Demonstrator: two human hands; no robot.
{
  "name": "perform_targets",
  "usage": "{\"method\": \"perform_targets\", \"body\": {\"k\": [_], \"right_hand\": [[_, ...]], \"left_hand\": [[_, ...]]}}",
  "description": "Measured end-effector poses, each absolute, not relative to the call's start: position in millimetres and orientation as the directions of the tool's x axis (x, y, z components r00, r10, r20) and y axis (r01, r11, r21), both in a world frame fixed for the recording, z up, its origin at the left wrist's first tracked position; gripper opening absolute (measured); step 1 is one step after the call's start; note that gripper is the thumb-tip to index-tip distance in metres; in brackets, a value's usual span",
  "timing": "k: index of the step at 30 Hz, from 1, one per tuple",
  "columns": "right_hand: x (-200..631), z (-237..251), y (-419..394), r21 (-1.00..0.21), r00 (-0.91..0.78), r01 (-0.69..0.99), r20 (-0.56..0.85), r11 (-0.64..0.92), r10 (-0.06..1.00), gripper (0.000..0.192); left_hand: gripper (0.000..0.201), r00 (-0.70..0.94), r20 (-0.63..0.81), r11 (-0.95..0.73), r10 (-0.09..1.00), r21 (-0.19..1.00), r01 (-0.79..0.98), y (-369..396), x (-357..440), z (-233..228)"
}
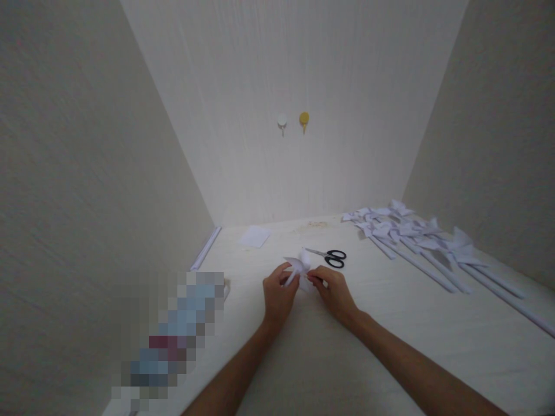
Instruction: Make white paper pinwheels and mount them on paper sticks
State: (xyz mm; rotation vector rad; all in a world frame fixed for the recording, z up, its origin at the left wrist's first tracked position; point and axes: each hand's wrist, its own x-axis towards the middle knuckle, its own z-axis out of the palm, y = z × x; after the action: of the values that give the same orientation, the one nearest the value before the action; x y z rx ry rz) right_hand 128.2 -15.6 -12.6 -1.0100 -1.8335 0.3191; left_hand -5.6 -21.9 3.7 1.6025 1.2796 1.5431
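Note:
My left hand (280,292) is closed on a white paper pinwheel (298,266), whose blades curl up between thumb and fingers. At the pinwheel's right side, the fingertips of my right hand (333,289) are pinched together close to its middle. Whatever they hold there is too small to make out. Just beyond the hands lie black-handled scissors (335,259), their blades pointing left toward the pinwheel. A square of white paper (255,236) rests flat on the white surface (390,346), farther back and to the left.
Several finished paper pinwheels on rolled paper sticks (407,231) lie in a heap at the right. White paper rolls (206,247) lie along the left wall. A blurred-out item (177,329) sits front left. White (282,121) and yellow hooks (304,118) are on the back wall.

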Motion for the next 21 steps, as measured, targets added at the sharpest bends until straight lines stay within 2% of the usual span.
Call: {"method": "perform_targets", "body": {"k": [6, 15, 21], "right_hand": [[129.2, -13.9, -14.8, -0.609, -0.156, 0.477, 0.651, 0.634, 0.743, 0.014], [129.4, -14.3, -14.4, -0.679, -0.135, 0.433, 0.601, 0.593, 0.787, 0.014], [129.7, -13.0, -15.1, -0.663, -0.145, 0.435, 0.617, 0.609, 0.774, 0.015]], "left_hand": [[0.025, -0.122, 0.402, -0.373, 0.907, 0.905, 0.207, -22.2, -5.4, 3.8], [0.027, -0.107, 0.411, -0.391, 0.905, 0.906, 0.164, -22.1, -5.2, 1.4], [0.03, -0.121, 0.382, -0.361, 0.916, 0.918, 0.164, -22.7, -5.6, 3.6]]}}
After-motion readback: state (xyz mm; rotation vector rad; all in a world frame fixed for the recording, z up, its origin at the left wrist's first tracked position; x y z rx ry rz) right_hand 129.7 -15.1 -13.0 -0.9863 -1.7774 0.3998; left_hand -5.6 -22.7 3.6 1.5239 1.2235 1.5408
